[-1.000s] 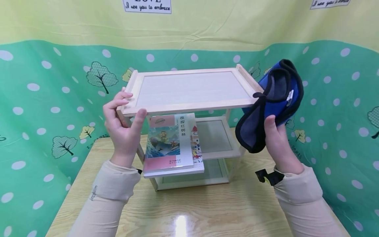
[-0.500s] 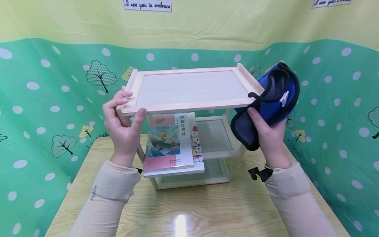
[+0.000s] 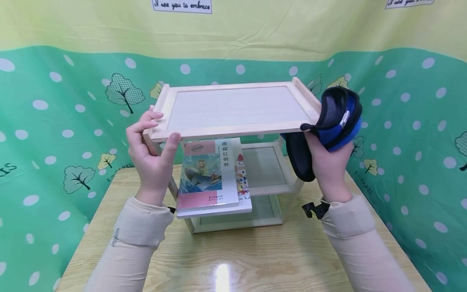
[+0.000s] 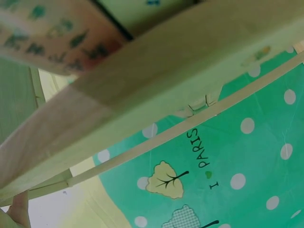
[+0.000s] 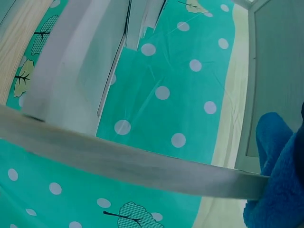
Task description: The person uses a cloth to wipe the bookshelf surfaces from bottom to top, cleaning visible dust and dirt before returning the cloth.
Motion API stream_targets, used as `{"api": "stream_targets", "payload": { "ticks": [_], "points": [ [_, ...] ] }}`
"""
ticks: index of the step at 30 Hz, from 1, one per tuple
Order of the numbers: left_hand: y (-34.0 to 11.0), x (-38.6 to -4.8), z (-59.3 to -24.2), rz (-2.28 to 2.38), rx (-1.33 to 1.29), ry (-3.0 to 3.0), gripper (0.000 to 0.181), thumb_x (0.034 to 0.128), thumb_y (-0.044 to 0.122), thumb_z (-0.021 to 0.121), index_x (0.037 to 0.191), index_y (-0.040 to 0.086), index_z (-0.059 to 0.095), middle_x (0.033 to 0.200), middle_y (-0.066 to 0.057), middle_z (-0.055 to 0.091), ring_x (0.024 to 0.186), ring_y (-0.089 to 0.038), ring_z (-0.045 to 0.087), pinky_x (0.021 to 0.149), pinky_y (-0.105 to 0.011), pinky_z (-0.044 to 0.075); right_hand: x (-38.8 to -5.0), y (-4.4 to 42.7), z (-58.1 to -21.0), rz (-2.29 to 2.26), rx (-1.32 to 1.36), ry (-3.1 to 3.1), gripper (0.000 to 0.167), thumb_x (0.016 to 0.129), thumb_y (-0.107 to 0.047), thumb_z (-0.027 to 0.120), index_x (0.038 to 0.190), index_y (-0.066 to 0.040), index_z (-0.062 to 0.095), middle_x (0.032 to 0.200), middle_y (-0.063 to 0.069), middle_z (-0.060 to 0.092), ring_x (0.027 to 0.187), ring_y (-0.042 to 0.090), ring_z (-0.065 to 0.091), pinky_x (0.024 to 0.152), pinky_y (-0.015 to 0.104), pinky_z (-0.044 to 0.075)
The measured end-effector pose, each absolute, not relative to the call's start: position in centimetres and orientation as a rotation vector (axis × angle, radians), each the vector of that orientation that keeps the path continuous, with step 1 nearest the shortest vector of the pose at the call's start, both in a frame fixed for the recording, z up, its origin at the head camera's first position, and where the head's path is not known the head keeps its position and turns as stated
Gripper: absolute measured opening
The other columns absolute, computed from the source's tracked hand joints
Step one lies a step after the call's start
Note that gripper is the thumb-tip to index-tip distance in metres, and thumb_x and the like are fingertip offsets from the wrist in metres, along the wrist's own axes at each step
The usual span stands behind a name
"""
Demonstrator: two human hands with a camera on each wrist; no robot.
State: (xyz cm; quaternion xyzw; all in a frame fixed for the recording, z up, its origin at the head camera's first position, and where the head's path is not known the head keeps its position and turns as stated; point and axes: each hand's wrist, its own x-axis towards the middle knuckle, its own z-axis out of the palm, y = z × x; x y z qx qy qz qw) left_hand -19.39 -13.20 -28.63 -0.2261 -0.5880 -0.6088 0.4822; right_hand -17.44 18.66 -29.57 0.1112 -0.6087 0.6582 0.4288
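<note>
A pale wooden three-tier shelf stands on the table. At its top left corner my left hand grips the top board, fingers over the side and thumb against the front edge. My right hand holds a folded blue-and-black soft fabric piece with black trim and a small white tag, up against the shelf's top right front corner. In the right wrist view, blue plush meets the end of a shelf bar. That hand's fingers are hidden behind the fabric.
Books lie stacked at the left of the middle tier, jutting out past its front. Below is a lower tier. The wooden table has a green dotted curtain behind and at both sides.
My right hand has moved left and inward with the fabric piece, which is now lower and more bunched against the shelf corner. The left hand and the shelf have stayed put.
</note>
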Motion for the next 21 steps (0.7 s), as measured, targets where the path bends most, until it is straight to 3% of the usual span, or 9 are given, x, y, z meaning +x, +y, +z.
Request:
{"api": "stream_targets", "payload": {
  "ticks": [2,3,5,7,13,21],
  "points": [
    [-13.16,-19.41,-28.63,-1.491,-0.567,-1.423,0.066,0.0755,0.052,0.079,0.103,-0.001,0.052,0.115,0.0,0.065,0.078,-0.002,0.057,0.096,-0.021,0.05,-17.55,18.53,-29.65,1.613,0.247,-1.52,0.042,0.079,0.001,0.072,0.12,-0.007,0.064,0.115,0.0,0.071,0.109,0.017,0.064,0.093,0.024,0.051],
    [-13.14,-19.42,-28.63,-1.495,-0.575,-1.418,0.066,0.0752,0.052,0.08,0.103,-0.001,0.052,0.114,0.0,0.065,0.093,-0.007,0.062,0.108,-0.029,0.047,-17.6,18.5,-29.7,1.595,0.243,-1.524,0.043,0.08,0.0,0.071,0.121,-0.008,0.063,0.116,-0.001,0.07,0.11,0.017,0.064,0.093,0.024,0.05],
    [-13.09,-19.41,-28.6,-1.496,-0.587,-1.414,0.066,0.0752,0.052,0.08,0.102,-0.001,0.052,0.114,0.001,0.065,0.119,-0.021,0.06,0.118,-0.042,0.039,-17.67,18.43,-29.78,1.585,0.231,-1.509,0.043,0.081,0.0,0.071,0.122,-0.008,0.062,0.117,-0.001,0.07,0.111,0.016,0.063,0.095,0.024,0.05],
    [-13.05,-19.38,-28.59,-1.498,-0.594,-1.415,0.065,0.0754,0.052,0.08,0.102,-0.001,0.051,0.114,0.001,0.064,0.128,-0.028,0.055,0.119,-0.045,0.037,-17.72,18.34,-29.83,1.572,0.231,-1.499,0.043,0.082,-0.001,0.07,0.123,-0.007,0.061,0.118,-0.001,0.069,0.112,0.016,0.063,0.095,0.024,0.05],
    [-13.03,-19.39,-28.46,-1.494,-0.591,-1.418,0.066,0.0755,0.052,0.079,0.102,-0.001,0.051,0.114,0.001,0.064,0.124,-0.026,0.057,0.119,-0.044,0.038,-17.88,18.2,-29.85,1.494,0.226,-1.512,0.036,0.084,-0.002,0.069,0.12,-0.006,0.063,0.112,-0.006,0.071,0.104,0.012,0.064,0.087,0.022,0.05],
    [-13.23,-19.38,-28.5,-1.501,-0.588,-1.412,0.064,0.0754,0.051,0.08,0.102,0.0,0.051,0.113,0.001,0.064,0.126,-0.028,0.055,0.12,-0.044,0.037,-17.99,17.89,-30.0,1.499,0.248,-1.487,0.037,0.085,-0.002,0.068,0.122,-0.006,0.062,0.115,-0.003,0.07,0.106,0.014,0.064,0.09,0.024,0.051]
  ]
}}
